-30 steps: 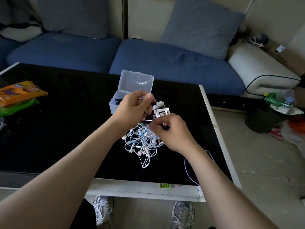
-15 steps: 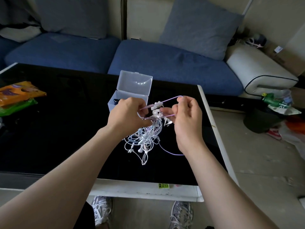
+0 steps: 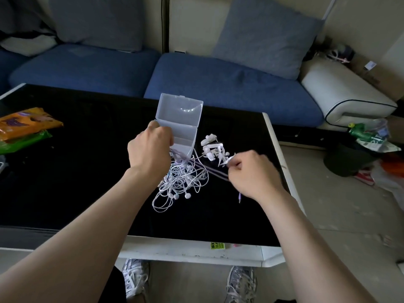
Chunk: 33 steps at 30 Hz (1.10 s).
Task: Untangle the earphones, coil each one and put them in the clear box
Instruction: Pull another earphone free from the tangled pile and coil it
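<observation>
While our left hand [image 3: 150, 150] grips the thin purple earphone cable [image 3: 212, 171], our right hand [image 3: 251, 171] pinches it taut beside the clear plastic box [image 3: 184, 133].

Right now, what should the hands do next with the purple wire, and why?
Probably the right hand should draw the purple cable farther right, free of the white tangle, while the left hand grips its other end. The cable stretches taut between both hands and crosses the tangle's edge.

Earphone tangle [image 3: 181, 180] lies before the clear box [image 3: 181, 127].
</observation>
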{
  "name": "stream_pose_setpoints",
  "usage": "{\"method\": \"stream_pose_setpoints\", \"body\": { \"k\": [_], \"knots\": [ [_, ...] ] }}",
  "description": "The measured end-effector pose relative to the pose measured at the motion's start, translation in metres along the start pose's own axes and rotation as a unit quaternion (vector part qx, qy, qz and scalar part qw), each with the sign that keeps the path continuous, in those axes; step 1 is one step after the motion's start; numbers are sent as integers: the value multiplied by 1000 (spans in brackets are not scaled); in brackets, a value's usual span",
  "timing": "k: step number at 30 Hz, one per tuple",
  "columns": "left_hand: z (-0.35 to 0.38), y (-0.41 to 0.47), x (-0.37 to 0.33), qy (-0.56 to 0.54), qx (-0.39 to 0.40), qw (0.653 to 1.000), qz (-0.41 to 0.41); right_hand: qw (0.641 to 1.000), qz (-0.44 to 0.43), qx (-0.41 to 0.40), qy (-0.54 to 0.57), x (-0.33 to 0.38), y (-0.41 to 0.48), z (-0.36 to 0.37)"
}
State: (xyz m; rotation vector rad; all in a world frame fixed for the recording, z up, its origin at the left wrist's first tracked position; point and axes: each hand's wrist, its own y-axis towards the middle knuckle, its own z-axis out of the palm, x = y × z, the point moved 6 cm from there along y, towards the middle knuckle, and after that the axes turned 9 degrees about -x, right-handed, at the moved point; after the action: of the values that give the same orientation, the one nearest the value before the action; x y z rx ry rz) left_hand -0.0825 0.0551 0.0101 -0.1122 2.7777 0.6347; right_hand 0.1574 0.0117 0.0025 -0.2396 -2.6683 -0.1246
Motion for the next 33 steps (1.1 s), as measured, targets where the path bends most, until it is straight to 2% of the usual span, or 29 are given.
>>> {"method": "stream_pose_setpoints", "body": {
  "k": [1,3,4,6,9,13,16,18,21,25,29,33],
  "knots": [
    [1,0,0,-3,4,1000,-1,995,4,83,47,0,-3,14],
    [4,-1,0,-10,15,1000,-4,965,19,227,133,4,-13,34],
    [5,-1,-1,-16,18,1000,-5,948,21,272,162,6,-18,39],
    [7,-2,-3,-34,24,999,-4,935,8,299,192,11,-25,42],
    [13,-4,-9,-69,53,996,9,940,-20,268,210,17,-24,41],
    [23,-6,-17,-91,115,988,54,963,-44,124,237,19,-6,30],
    [24,-7,-18,-111,124,985,53,960,-34,67,269,16,2,28],
    [25,-7,-19,-127,136,981,47,964,-41,63,256,16,1,37],
    [28,-7,-21,-167,160,972,48,964,-64,105,236,23,-6,55],
    [29,-6,-20,-190,164,968,31,938,-3,183,294,31,-10,69],
    [28,-7,-20,-213,174,961,5,954,2,136,267,34,-12,68],
    [26,-8,-24,-247,201,948,-1,976,-11,34,217,38,-11,56]
  ]
}}
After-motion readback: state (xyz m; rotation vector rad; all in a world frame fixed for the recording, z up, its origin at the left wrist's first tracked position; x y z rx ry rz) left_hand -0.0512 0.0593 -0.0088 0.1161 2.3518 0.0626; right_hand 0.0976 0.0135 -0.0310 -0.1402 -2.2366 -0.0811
